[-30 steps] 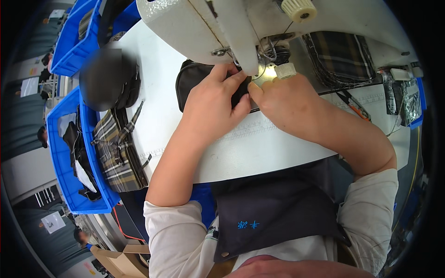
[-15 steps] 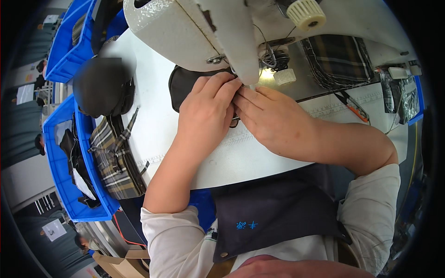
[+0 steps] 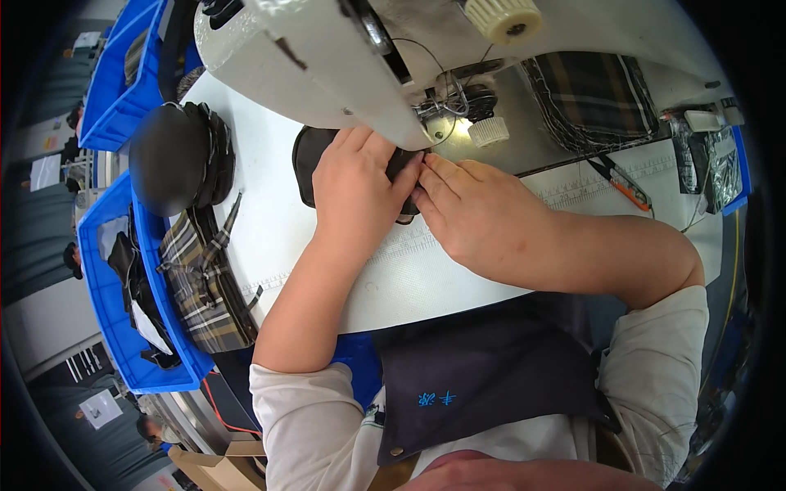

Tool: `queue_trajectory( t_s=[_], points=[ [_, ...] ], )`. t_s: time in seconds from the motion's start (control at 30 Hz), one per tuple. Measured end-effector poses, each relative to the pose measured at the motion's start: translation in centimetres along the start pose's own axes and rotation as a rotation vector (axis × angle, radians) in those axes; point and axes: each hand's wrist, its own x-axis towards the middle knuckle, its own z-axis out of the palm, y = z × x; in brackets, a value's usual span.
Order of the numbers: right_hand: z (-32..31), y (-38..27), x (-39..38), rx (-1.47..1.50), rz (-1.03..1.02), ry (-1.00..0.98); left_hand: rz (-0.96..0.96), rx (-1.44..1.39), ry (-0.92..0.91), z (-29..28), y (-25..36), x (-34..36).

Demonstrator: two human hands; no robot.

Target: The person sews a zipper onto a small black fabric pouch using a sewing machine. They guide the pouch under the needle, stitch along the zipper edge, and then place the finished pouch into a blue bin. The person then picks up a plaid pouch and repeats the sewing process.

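Note:
Under the needle area of the white sewing machine [image 3: 303, 74], a dark fabric piece [image 3: 307, 164] lies on the white table [image 3: 426, 286]. My left hand [image 3: 356, 188] grips it from above with fingers curled over it, their tips partly hidden by the machine head. My right hand [image 3: 471, 213] is closed on the same piece just right of my left hand, fingertips pressed at its edge, almost touching my left thumb. A lamp lights the metal plate [image 3: 508, 151] behind my fingers. Orange-handled snips [image 3: 630, 188] lie to the right of my right hand.
Left are a stack of dark pieces [image 3: 172, 159], plaid fabric [image 3: 209, 295] and two blue bins [image 3: 102, 270], the lower holding dark pieces. Plaid squares [image 3: 589, 98] lie back right, beside packets [image 3: 720, 164]. People [image 3: 151, 430] show at the far left edge.
My right hand has moved left and its fingers now close on the dark piece beside my left hand. My left hand has shifted slightly left. The view has shifted a little.

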Motion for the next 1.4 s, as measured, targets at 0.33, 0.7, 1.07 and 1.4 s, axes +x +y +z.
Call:
queue_trajectory(
  t_s=[0.33,0.7,1.07,1.4],
  points=[
    [-0.1,0.7,0.0,-0.021,-0.076,0.067,0.307,0.141,-0.034,-1.2,-0.6,0.2],
    [-0.6,0.7,0.0,-0.072,-0.104,0.011,0.277,0.129,-0.077,-1.2,-0.1,-0.2],
    [-1.2,0.3,-0.1,-0.052,-0.03,-0.132,0.231,0.182,-0.079,-1.4,0.8,-0.4],
    [-1.0,0.9,-0.2,-0.117,-0.073,-0.053,0.129,-0.005,-0.171,-2.0,0.2,0.0]
  ],
)
